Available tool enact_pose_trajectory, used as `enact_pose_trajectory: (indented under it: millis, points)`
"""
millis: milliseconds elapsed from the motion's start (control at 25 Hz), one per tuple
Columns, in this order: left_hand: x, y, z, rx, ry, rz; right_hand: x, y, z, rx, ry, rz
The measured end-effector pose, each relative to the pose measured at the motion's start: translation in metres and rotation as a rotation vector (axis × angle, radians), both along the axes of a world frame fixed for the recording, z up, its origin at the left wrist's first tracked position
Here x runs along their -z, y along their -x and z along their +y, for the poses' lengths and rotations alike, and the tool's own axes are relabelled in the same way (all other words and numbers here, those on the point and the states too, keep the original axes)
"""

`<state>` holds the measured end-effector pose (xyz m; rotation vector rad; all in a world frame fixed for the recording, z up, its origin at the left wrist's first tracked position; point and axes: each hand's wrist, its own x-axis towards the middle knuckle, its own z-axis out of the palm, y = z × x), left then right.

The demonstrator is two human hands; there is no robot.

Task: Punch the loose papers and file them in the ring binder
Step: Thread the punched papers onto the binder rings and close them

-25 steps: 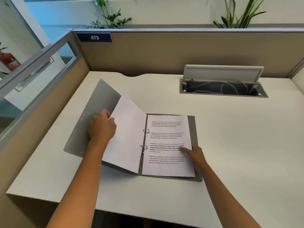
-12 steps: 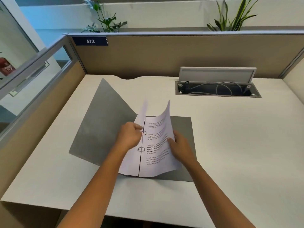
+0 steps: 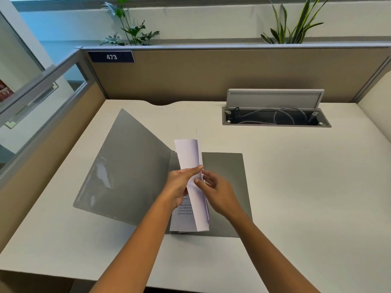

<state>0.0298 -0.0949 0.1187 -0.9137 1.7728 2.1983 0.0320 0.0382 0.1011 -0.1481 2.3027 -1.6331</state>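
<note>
Over the binder (image 3: 224, 187) spine | papers (image 3: 191, 166) held curled by left hand (image 3: 179, 185) – right hand (image 3: 218, 191) fingers loosely bent, grip unclear | punched holes could be torn – sheets bunched at hidden rings

One head-worn camera looks forward and down, close over the desk (image 3: 296, 187).

Raised binder cover (image 3: 129, 170) blocks the left; desk (image 3: 296, 187) rightward lies open.

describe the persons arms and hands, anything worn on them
Both forearms are bare as far as the view shows, with no sleeves in sight. The left hand and right hand wear no gloves; no watch, ring or bracelet shows. Nails look short and unpainted.
</note>
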Motion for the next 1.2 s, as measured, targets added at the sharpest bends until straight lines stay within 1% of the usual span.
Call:
enact_pose_trajectory:
  millis: [80,360,720,880,960,1080,1200]
  points:
    - [0.005,0.0,0.0,0.0,-0.023,-0.007,0.003,0.0,0.003,0.005,0.007,0.0]
    - [0.023,-0.004,0.001,0.003,-0.209,0.021,0.012,0.008,0.013,0.043,0.058,-0.034]
    - [0.036,-0.002,0.003,0.006,-0.232,0.02,0.02,0.013,0.019,0.086,0.103,-0.082]
    - [0.039,0.001,0.0,-0.064,-0.189,-0.006,0.02,0.016,0.021,0.086,0.096,-0.109]
    - [0.035,0.003,-0.003,-0.089,-0.137,-0.025,0.021,0.019,0.023,0.096,0.071,-0.12]
    - [0.018,0.006,-0.017,-0.084,0.009,-0.038,0.028,0.022,0.033,0.118,-0.001,-0.155]
    - [-0.003,0.007,-0.048,-0.05,0.215,-0.02,0.039,0.025,0.045,0.157,-0.096,-0.188]
